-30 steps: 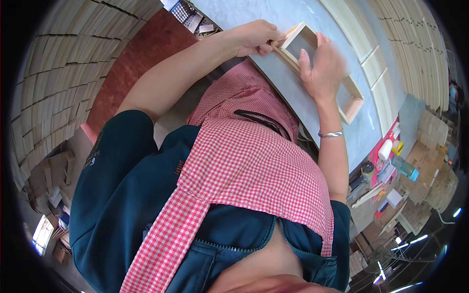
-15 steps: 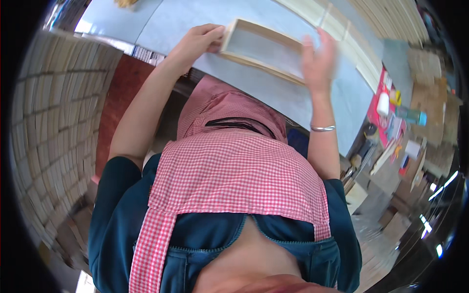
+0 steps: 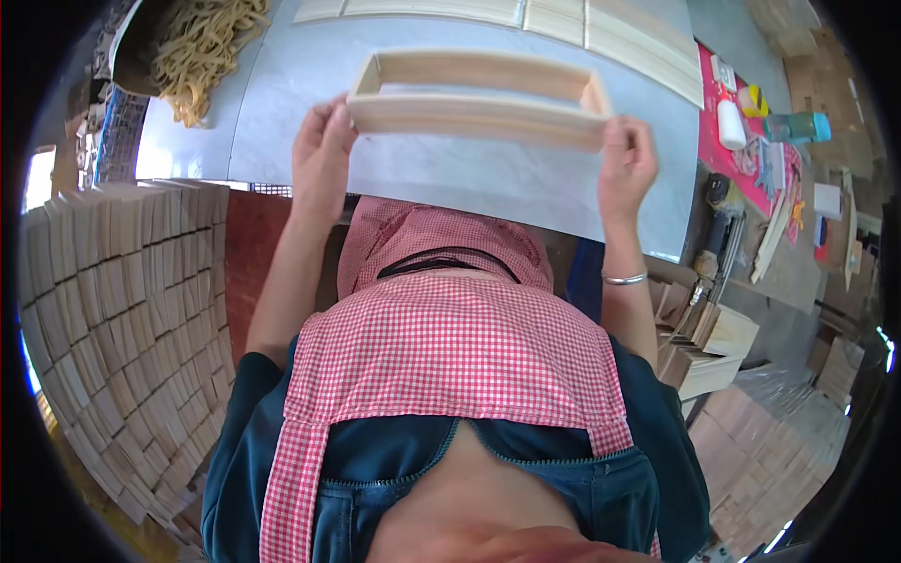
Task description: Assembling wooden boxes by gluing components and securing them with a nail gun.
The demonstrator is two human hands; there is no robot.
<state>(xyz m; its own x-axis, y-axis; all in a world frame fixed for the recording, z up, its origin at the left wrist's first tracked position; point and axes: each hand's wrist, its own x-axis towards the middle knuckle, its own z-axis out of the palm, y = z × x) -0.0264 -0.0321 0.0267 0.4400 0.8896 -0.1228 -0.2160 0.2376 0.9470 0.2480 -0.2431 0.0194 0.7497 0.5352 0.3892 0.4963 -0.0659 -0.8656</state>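
Note:
Between my two hands is a long rectangular wooden frame (image 3: pixel 479 116), pale and open through the middle. My left hand (image 3: pixel 324 141) grips its left end, thumb and fingers closed at the near corner. At the opposite end, my right hand (image 3: pixel 627 159) pinches the near right corner. The frame's near long side faces me, slightly blurred, over the grey-white tabletop (image 3: pixel 450 183). I cannot tell whether it touches the surface.
Pale wooden strips (image 3: pixel 554 21) lie along the table's far side. A heap of tan bands (image 3: pixel 202 56) spills at the far left. Stacked wood pieces (image 3: pixel 122 328) rise on the left. A white bottle (image 3: pixel 731 125) and a teal-capped bottle (image 3: pixel 796 128) are at right.
The frame has swung more level and turned its near side toward me. My right hand has gone from blurred at its right end to gripping the near corner.

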